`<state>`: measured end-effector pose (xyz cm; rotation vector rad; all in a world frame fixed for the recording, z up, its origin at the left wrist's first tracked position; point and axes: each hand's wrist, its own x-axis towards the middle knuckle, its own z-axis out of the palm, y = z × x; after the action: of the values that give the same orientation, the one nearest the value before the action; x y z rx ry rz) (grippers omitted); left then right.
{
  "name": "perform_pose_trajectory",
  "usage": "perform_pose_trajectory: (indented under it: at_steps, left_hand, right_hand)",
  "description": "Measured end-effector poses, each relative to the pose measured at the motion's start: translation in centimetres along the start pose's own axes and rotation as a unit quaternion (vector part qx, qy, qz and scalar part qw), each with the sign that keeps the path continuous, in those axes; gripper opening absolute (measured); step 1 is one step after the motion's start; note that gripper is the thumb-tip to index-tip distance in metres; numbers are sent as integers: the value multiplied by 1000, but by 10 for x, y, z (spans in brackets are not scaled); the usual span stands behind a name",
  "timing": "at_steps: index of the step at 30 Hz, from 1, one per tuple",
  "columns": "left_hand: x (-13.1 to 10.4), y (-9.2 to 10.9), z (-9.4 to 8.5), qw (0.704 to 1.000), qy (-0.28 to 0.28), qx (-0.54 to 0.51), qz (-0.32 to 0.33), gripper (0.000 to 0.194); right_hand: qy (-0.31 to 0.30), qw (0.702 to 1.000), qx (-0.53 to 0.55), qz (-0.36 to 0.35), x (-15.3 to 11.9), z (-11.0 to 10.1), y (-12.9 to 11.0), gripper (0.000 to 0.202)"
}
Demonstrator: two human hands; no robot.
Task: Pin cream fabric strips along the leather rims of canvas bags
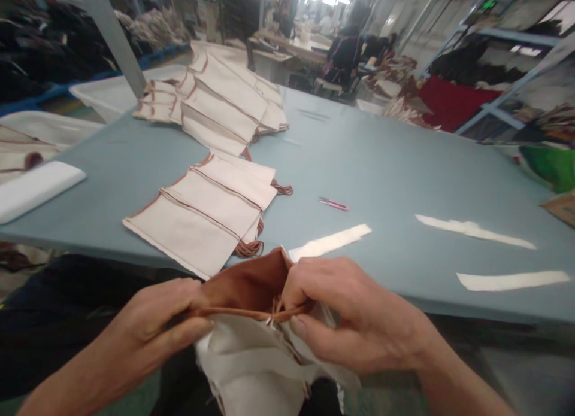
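Between my hands hangs a cream fabric bag (251,356) with a brown lining (251,284), its mouth spread apart in front of the table's near edge. My left hand (157,320) pinches the left side of the brown-trimmed rim. On the right side, my right hand (345,314) grips the rim with bent fingers, close to some brown cord. Just beyond lies a small stack of flat cream bag pieces (206,206) with brown edging and bundled brown cords (249,248). Pink-handled thread snips (335,203) rest farther off on the table.
The blue-grey table (381,164) carries a larger pile of cream pieces (224,99) at the back left. Loose cream strips (332,241) lie at right. A white object (40,188) sits at the left edge, near white bins (108,93). Metal shelving (507,111) stands behind right.
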<state>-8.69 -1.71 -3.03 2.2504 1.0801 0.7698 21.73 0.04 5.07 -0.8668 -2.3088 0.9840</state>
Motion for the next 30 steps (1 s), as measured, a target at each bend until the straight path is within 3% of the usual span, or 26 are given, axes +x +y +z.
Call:
perform_pose_trajectory:
  at_steps: [2, 4, 6, 8, 12, 19, 27, 30]
  left_hand:
    - [13, 6, 2, 1000, 1, 10, 22, 19]
    - [22, 18, 4, 998, 19, 26, 56, 36]
    - [30, 34, 6, 996, 32, 22, 86, 38]
    - [39, 50, 6, 995, 27, -2, 94, 27]
    - [52, 69, 4, 996, -29, -62, 59, 22]
    - [57, 67, 6, 983, -129, -128, -31, 22]
    - [52, 52, 10, 968, -155, -174, -87, 20]
    - [51, 49, 9, 966, -150, -181, -107, 18]
  right_hand:
    - [4, 999, 23, 27, 6, -9, -8, 13]
    - [-1, 995, 80, 61, 11, -13, -11, 15]
    - [-14, 986, 143, 83, 13, -12, -8, 13]
    - [-17, 980, 187, 69, 13, -8, -3, 11]
    - [-3, 978, 206, 31, 11, 4, 6, 16]
    - [33, 991, 126, 33, 4, 24, 22, 8]
    - [65, 992, 109, -7, 0, 40, 29, 5]
    - [74, 992, 105, 14, 2, 43, 28, 25]
